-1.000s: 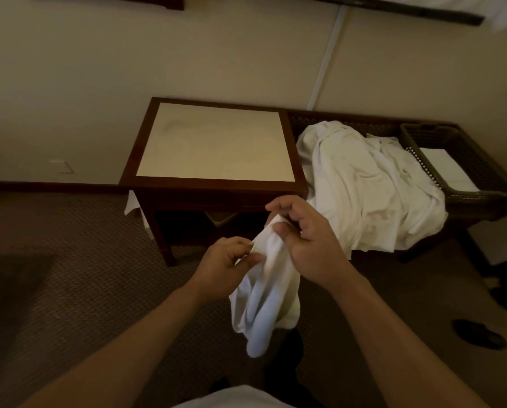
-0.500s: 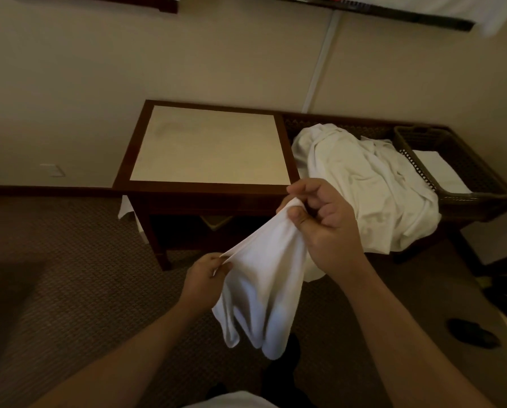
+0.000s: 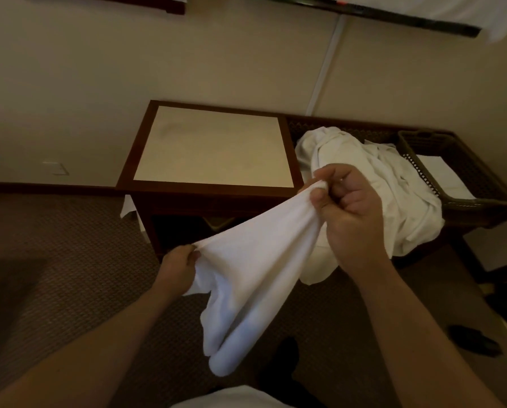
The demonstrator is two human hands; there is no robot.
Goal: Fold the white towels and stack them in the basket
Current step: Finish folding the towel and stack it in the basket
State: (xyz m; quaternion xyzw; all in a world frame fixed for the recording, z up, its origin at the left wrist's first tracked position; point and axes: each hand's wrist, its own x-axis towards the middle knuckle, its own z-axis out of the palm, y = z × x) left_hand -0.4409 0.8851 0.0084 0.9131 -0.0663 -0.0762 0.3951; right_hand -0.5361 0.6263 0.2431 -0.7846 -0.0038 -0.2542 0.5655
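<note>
Both hands pinch one white towel point(image 3: 255, 278) in front of the surface point(image 3: 214, 148) — left hand point(image 3: 177, 267) low, right hand point(image 3: 349, 210) higher. The towel pile point(image 3: 373, 184) lies right of the surface, basket point(image 3: 479, 184) beyond it.

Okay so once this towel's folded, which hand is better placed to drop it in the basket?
Probably the right hand: it grips the towel nearest the basket, far right. The left hand is lower, farther away.
</note>
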